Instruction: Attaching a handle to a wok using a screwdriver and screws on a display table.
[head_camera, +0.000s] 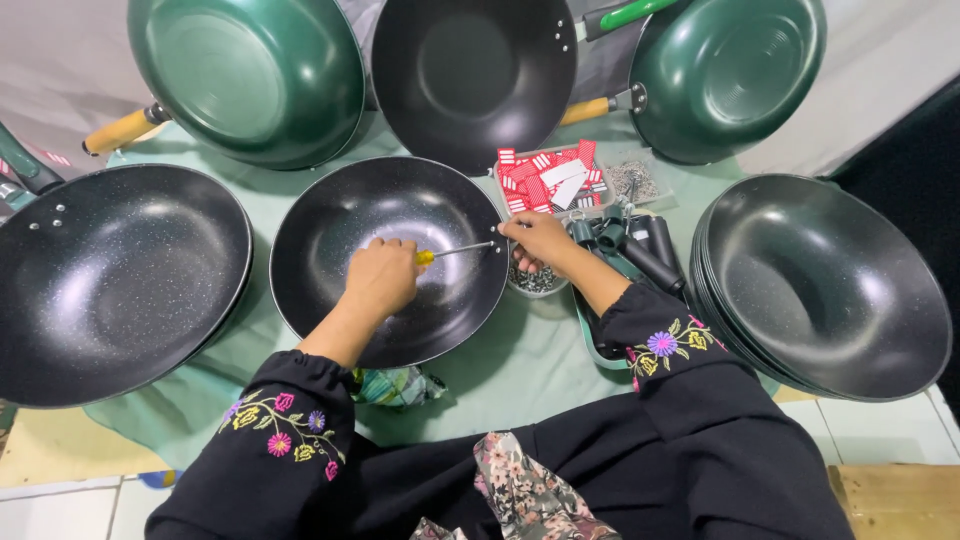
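- One view only, the head camera looking straight down, so here goes.
- Left hand (380, 275) is fisted around the yellow-handled screwdriver (452, 251), whose thin metal shaft runs out from the fist toward the pan's far-right rim.
- That grip sits inside the black speckled non-stick wok pan with no handle (330, 225), which lies on the pale green cloth (520, 370) right in front of the person.
- Right hand (537, 240) is pinched shut at the screwdriver's tip, on the pan's rim; whatever small part it's pinching is too tiny to make out.
- Just under that hand is a small clear tub of screws (540, 282), and beyond it a clear tray of red-and-white tags (548, 178).
- Progress-wise, I'd say this pan's handle isn't on yet: dark handles (640, 250) lie loose beside the right hand, and a stack of bare black pans (830, 290) waits further out.
- Green pans with wooden handles (250, 75) sit past the grip, looking finished.
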